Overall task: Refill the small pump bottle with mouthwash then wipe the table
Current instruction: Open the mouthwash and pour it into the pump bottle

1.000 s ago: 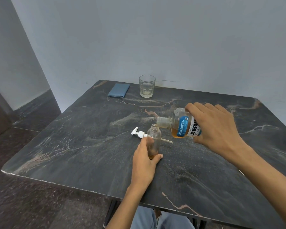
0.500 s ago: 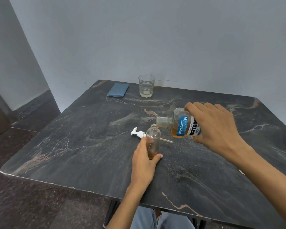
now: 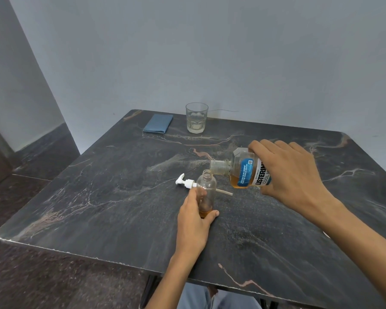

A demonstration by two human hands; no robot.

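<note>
Two hands at work on a dark marble-pattern table [image 3: 120,208]; left hand [image 3: 193,226] curled round the lower body of the small clear bottle [image 3: 206,192], which stands upright near table centre, mouth uncapped, a thin layer of amber liquid at its bottom; right hand [image 3: 292,177] grips the Listerine mouthwash bottle [image 3: 243,170] from above, tipped nearly level, its open neck just over the small bottle's mouth; white pump head [image 3: 185,182] with dip tube lies flat on the table just behind the small bottle; folded blue cloth [image 3: 158,123] and glass tumbler [image 3: 196,118] sit side by side at the far edge, well apart from the hands.
</note>
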